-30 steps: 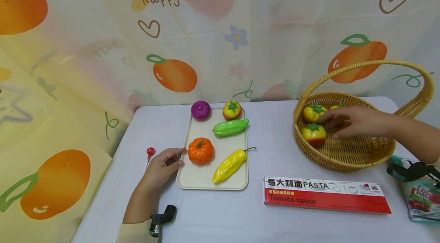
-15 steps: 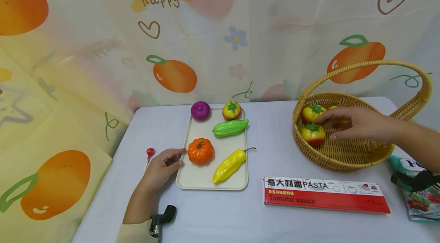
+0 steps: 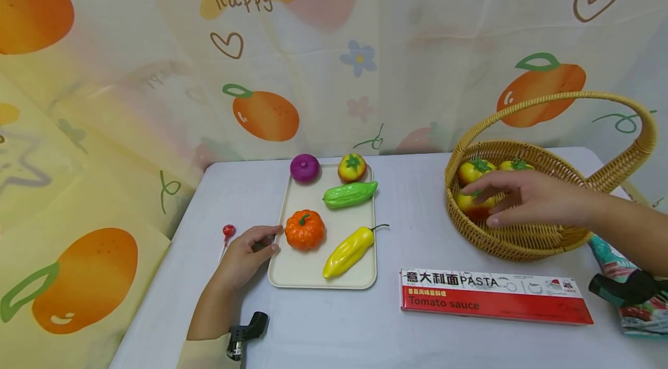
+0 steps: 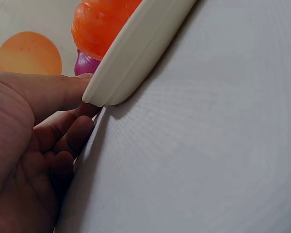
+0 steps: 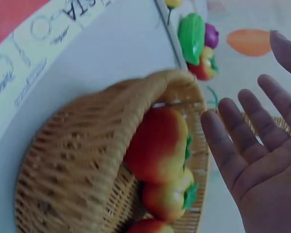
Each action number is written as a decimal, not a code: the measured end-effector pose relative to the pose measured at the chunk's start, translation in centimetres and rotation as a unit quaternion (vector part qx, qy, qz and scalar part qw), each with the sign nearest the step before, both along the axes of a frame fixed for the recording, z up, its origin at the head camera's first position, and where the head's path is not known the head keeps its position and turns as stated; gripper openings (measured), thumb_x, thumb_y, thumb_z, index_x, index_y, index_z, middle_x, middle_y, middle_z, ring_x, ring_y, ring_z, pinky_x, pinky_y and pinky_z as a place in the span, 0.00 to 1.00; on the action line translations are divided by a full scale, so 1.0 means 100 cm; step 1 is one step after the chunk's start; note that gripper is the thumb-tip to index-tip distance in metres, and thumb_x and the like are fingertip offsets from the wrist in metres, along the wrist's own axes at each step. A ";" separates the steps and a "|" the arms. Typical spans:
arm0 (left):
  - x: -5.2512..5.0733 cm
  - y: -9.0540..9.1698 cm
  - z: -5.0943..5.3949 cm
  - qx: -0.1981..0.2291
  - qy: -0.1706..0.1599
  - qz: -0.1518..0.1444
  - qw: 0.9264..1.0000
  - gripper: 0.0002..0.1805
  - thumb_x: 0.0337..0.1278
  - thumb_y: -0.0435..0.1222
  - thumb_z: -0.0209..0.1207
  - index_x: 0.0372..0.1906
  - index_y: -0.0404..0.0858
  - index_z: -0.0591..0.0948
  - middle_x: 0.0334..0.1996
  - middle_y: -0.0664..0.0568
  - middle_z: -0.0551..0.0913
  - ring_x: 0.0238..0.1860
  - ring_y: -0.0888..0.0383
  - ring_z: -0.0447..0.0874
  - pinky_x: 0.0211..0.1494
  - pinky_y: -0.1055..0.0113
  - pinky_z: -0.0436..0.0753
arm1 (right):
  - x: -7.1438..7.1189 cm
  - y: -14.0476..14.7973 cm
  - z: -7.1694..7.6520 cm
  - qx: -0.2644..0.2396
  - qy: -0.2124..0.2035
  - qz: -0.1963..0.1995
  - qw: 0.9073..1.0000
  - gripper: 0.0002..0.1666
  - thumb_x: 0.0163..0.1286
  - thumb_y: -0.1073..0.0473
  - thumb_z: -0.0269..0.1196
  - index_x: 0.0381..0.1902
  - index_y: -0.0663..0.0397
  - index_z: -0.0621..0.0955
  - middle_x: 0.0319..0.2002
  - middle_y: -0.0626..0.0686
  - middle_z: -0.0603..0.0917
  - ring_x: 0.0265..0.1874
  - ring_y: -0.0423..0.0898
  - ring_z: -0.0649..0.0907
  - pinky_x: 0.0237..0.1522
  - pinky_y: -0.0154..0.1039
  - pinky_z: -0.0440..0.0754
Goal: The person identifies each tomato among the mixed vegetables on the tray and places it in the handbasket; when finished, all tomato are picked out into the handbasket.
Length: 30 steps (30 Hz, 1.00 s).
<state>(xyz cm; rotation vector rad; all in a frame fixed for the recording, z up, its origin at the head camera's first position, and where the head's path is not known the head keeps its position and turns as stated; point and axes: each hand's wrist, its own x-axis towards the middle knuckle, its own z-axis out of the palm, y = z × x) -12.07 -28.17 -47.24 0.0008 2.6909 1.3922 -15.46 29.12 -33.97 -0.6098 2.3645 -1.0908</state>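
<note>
My left hand (image 3: 244,256) pinches the left rim of a cream tray (image 3: 294,271). In the left wrist view the thumb lies at the tray's edge and the other fingers curl beneath it. On the tray are an orange pumpkin (image 3: 305,231), a yellow pepper (image 3: 348,253), a green ridged gourd (image 3: 349,195), a purple onion-like vegetable (image 3: 305,167) and a yellow-red fruit with a green top (image 3: 352,167). My right hand (image 3: 540,198) hovers over a wicker basket (image 3: 487,241), holding nothing, its fingers spread in the right wrist view. Several similar yellow-red fruits (image 5: 160,145) sit in the basket.
A red and white pasta box (image 3: 496,296) lies in front of the basket. At the right edge is a green printed bag (image 3: 647,308), partly behind the right wrist strap. A red lollipop (image 3: 228,231) lies left of the tray. The basket's tall handle (image 3: 563,95) arches above it.
My right hand has lifted slightly and shifted toward the front left over the basket, uncovering the back fruit and partly covering the front one. My left hand and the tray have stayed put.
</note>
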 end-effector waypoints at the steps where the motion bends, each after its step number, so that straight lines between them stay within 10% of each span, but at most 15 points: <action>1: 0.000 0.000 0.000 -0.001 -0.001 0.001 1.000 0.22 0.68 0.34 0.70 0.65 0.46 0.87 0.48 0.48 0.83 0.48 0.49 0.76 0.46 0.71 0.80 | 0.001 -0.002 0.000 -0.007 -0.003 0.004 1.000 0.33 0.69 0.57 0.75 0.71 0.47 0.79 0.63 0.60 0.81 0.55 0.57 0.88 0.46 0.39 0.89; 30: 0.002 0.000 0.001 0.005 0.009 -0.007 1.000 0.22 0.68 0.33 0.70 0.65 0.43 0.86 0.48 0.48 0.83 0.48 0.50 0.76 0.46 0.70 0.79 | -0.012 -0.065 -0.022 -0.049 0.003 0.018 0.999 0.34 0.69 0.53 0.76 0.71 0.39 0.79 0.63 0.55 0.83 0.56 0.57 0.87 0.52 0.37 0.86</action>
